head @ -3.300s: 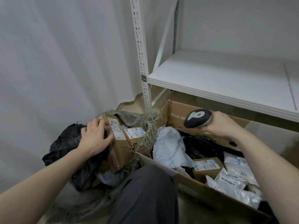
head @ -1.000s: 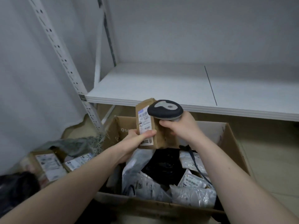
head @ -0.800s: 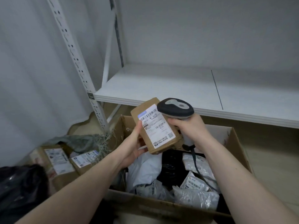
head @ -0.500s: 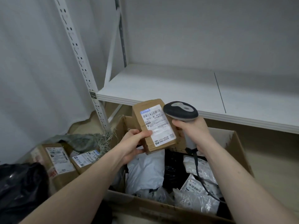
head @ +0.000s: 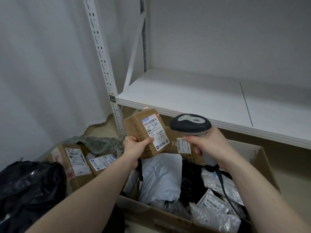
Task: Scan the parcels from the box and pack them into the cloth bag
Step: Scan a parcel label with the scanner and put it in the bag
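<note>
Now | left hand (head: 134,146) grips upright cardboard parcel (head: 146,132), label facing right | right hand (head: 207,142) grips barcode scanner (head: 190,126) just beside | cloth bag (head: 94,142) lower left, nearer left hand

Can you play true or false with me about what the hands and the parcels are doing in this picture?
1. The left hand holds a brown cardboard parcel. True.
2. The right hand is empty. False: it grips a barcode scanner.
3. The held parcel's white label faces the camera. True.
4. The big cardboard box holds only brown parcels. False: white and silvery bagged parcels lie in it.
5. The white shelf is stacked with parcels. False: none show on it.
</note>
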